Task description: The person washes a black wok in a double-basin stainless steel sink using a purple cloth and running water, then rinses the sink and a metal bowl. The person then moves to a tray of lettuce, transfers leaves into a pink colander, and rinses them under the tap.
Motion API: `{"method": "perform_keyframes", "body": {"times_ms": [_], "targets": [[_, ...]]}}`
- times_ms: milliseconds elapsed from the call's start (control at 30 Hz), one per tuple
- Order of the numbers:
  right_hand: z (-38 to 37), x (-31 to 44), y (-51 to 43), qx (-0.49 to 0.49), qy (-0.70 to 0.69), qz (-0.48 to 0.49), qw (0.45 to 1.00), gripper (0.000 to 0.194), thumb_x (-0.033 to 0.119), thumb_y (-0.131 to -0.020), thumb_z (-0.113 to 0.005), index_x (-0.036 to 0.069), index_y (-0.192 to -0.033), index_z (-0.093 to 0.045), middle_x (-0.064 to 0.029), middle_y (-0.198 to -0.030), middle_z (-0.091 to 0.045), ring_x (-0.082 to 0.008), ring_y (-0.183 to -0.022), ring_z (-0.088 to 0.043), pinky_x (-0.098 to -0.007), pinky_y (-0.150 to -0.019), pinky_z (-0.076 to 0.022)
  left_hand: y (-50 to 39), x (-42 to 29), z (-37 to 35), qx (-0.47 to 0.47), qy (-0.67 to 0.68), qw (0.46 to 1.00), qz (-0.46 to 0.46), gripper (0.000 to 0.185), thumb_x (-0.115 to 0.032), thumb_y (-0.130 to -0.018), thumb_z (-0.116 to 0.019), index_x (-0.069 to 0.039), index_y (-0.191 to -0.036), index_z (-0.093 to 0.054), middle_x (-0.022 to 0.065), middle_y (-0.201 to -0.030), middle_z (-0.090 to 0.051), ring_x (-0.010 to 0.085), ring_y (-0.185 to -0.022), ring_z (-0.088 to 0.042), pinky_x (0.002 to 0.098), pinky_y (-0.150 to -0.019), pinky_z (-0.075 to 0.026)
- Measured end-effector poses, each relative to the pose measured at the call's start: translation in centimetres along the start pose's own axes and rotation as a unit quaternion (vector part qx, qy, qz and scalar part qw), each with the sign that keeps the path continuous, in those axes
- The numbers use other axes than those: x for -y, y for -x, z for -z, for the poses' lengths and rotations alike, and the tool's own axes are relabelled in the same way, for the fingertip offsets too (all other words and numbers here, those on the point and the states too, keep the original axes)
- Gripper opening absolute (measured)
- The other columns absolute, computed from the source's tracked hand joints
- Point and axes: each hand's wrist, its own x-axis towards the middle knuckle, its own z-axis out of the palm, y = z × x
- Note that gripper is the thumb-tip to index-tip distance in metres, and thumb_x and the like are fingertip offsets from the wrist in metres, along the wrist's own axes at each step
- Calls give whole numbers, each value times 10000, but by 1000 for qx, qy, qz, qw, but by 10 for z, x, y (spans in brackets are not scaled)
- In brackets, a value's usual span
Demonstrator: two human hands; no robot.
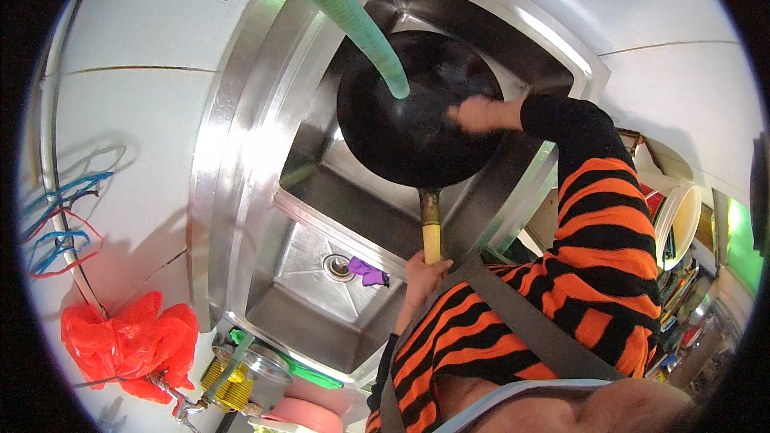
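A black wok (373, 138) rests over the larger basin (337, 192) of a steel double sink. Its wooden handle (431, 240) points towards me, and my left hand (423, 279) is closed round the handle's end. My right hand (481, 114) is inside the wok, low against its right side. The fingers are curled and blurred by motion, and whether something is under them cannot be seen. A pale green ribbed hose (355, 24) comes down from above, its end over the middle of the wok.
In the smaller basin (301, 307), a purple cloth (368, 272) lies beside the drain. Red plastic bags (132, 343) hang on the left wall above a metal tap (183, 403). A pink basin (304, 415) sits below. At right stands a white bucket (683, 222).
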Motion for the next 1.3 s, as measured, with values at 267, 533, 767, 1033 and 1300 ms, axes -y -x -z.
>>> {"method": "perform_keyframes", "body": {"times_ms": [267, 533, 767, 1033, 1300], "targets": [[30, 1, -151, -390, -17, -173, 904, 230, 177, -927, -418, 31, -1083, -503, -207, -858, -608, -392, -682, -628, -462, -583, -526, -29, 28, -2, -31, -90, 993, -74, 288, -146, -701, -784, 8, -893, -633, 39, -743, -643, 118, -639, -589, 272, -603, -477], [-19, 72, -53, -75, -63, 247, 964, 324, 208, -835, -543, 85, -1117, -441, -239, -774, -598, -450, -730, -593, -545, -623, -455, -13, 22, -3, 22, 10, 998, -62, 221, -121, -713, -766, -4, -820, -612, 36, -663, -613, 121, -553, -553, 271, -528, -448], [32, -34, -6, -59, 281, -96, 953, 276, 166, -853, -545, 124, -1111, -637, -96, -892, -671, -279, -754, -653, -453, -538, -477, -1, 14, 1, 70, 95, 991, -55, 135, -65, -759, -713, -34, -779, -583, 38, -606, -566, 125, -487, -525, 258, -442, -401], [55, -40, 42, -38, 216, -304, 927, 217, 234, -763, -647, 133, -944, -710, -52, -957, -685, -237, -908, -651, -467, -590, -490, 6, 44, -10, 65, 155, 984, -50, 155, -80, -760, -725, -26, -791, -583, 33, -615, -571, 127, -495, -539, 252, -446, -414], [204, 58, 103, -337, 25, -175, 925, 466, 284, -868, -608, 83, -1274, -496, -148, -1100, -604, -333, -990, -604, -457, -801, -514, 7, 45, -9, 60, 112, 990, -68, 217, -169, -776, -744, -32, -852, -594, 27, -650, -579, 116, -520, -530, 260, -469, -427]]}}
